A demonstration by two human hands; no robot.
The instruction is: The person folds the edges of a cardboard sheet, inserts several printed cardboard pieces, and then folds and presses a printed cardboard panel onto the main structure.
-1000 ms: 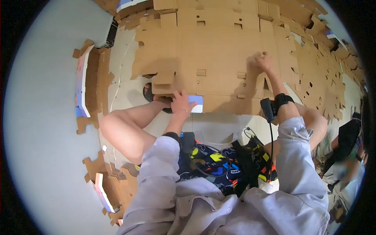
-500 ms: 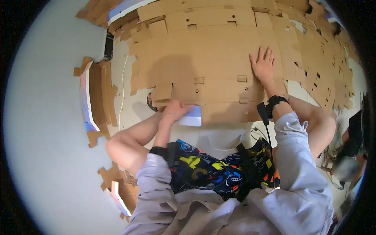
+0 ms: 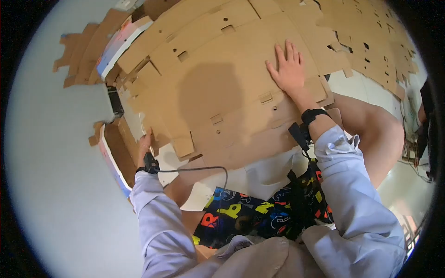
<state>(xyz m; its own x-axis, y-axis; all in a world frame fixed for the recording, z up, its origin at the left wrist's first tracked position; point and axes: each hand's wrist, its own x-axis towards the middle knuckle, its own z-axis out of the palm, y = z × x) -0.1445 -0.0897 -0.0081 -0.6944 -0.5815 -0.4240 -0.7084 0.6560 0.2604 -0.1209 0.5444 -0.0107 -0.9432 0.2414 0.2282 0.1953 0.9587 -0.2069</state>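
Observation:
A large flattened brown cardboard sheet (image 3: 162,97) with slots and small holes lies across the floor before me. My right hand (image 3: 289,72) rests flat on its right part, palm down, fingers spread. Out at the sheet's left edge, my left hand (image 3: 146,142) is seen side-on, its fingers closed at the cardboard edge and partly hidden. A cut flap (image 3: 183,139) stands near the sheet's lower left corner. Each wrist wears a black strap, and a cable runs from the left one.
An open cardboard box with a white and blue rim (image 3: 113,155) stands by the left wall. Another printed box (image 3: 123,44) is farther up. More punched cardboard (image 3: 371,51) covers the right. My bare leg (image 3: 371,125) borders the sheet on the right.
My left hand has moved left from near my lap to the sheet's left edge. The pale blue and white piece it held has left view. The view has turned; my right hand stays flat.

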